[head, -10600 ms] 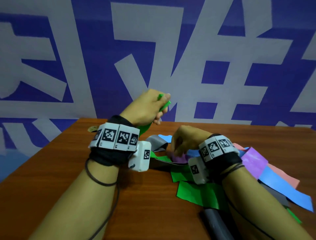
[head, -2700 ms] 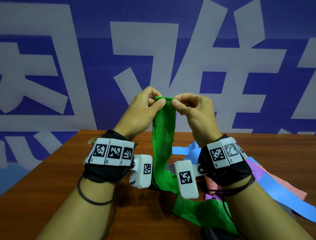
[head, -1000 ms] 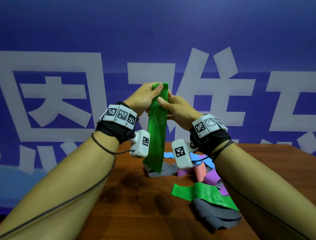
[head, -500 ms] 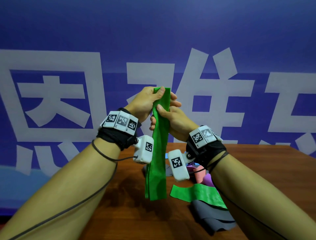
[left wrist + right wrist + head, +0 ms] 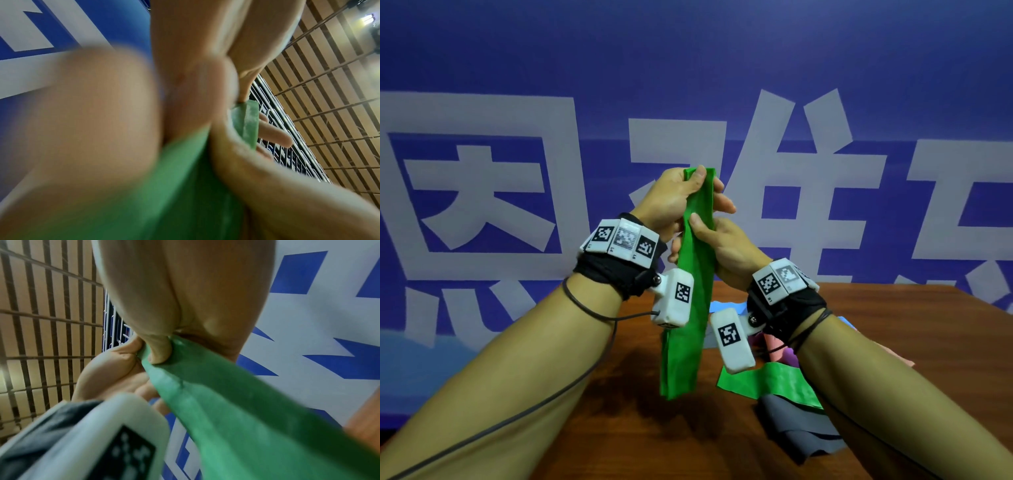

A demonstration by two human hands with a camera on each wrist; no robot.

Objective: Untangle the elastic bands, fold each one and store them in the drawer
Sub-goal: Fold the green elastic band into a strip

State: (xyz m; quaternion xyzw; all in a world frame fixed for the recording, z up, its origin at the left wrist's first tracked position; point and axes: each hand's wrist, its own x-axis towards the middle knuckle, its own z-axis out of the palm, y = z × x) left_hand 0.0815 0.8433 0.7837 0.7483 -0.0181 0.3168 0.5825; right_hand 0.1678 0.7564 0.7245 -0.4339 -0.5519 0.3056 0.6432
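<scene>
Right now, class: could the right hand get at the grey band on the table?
Probably not yet. The right hand is pinching the hanging green band, as is the left hand. The grey band lies uncovered below the right forearm, so after letting go it looks reachable.

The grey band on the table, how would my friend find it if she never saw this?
Start at the brown wooden table under the blue wall. Near its front edge, by the person's right arm, lies a heap of bands. The grey band is the crumpled dark one nearest the camera, partly under a flat green band. It is the heap's only dull, colourless band.
</scene>
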